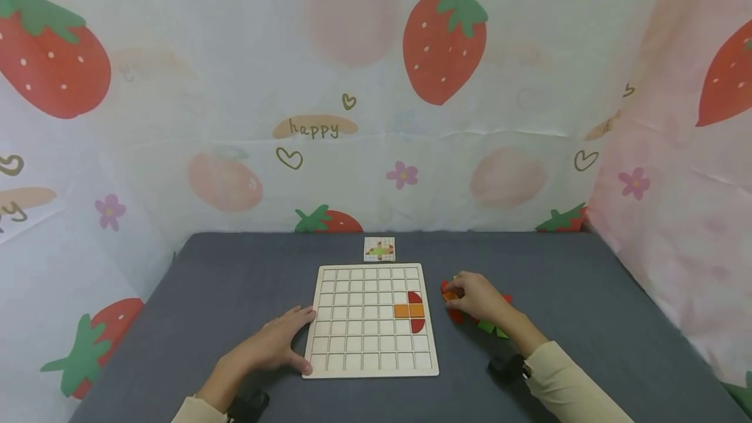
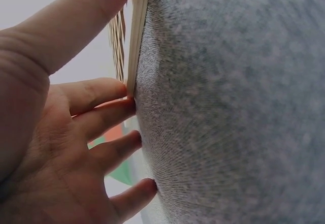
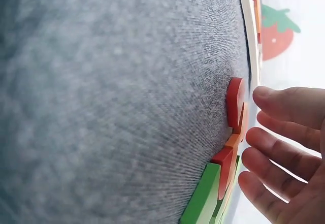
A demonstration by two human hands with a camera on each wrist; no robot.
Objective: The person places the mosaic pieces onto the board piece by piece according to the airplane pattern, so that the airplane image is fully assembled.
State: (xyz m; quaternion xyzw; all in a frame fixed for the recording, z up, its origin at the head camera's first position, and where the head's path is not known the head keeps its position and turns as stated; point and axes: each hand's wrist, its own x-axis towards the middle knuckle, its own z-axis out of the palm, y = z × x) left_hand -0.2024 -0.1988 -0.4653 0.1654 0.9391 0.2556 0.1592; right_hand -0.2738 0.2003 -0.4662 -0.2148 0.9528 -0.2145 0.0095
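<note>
Find a grey table (image 1: 247,273) across the lower frame and, at lower centre, a board (image 1: 355,328), probably set midway to suit both hands. See the left hand (image 1: 281,339) spread against its left edge, likely steadying it; well apart, lower right, the right hand (image 1: 478,297), fingers loosely bent over a heap (image 1: 455,316), seemingly gripping none; cannot tell about contact. Note above the board a card (image 1: 379,249), presumably upright for viewing or flat, hard to tell, and pieces (image 1: 416,310) along its right side
</note>
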